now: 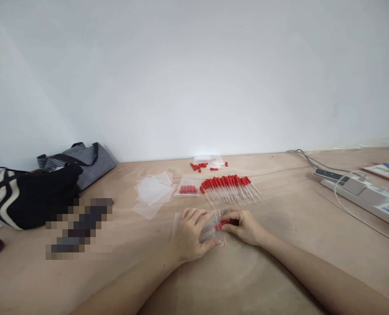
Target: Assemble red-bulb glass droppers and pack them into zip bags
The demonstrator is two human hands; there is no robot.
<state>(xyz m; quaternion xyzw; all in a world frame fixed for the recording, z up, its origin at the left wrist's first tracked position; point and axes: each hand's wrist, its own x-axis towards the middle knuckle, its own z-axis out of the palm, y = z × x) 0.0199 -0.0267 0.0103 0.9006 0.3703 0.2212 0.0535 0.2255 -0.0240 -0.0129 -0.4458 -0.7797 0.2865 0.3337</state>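
My left hand (194,232) lies over a clear zip-lock bag (222,239) with a red line along its mouth, thumb and fingers holding it near the opening. My right hand (242,225) pinches a dropper by its red bulb (219,225) at the mouth; its thin stem points into the bag. Just beyond my hands, a row of red-bulbed droppers with clear stems (229,186) lies on the table. Left of that row is a filled bag (188,188) with several red bulbs in it. Flat clear bags (155,190) lie in a loose stack farther left.
Loose red bulbs (199,166) and thin clear stems on a plastic bag (210,160) lie near the wall. A power strip (368,197) with cables is at the right. A black bag (46,197) and a striped bag (94,164) stand at the left, near a blurred-out dark object (82,225).
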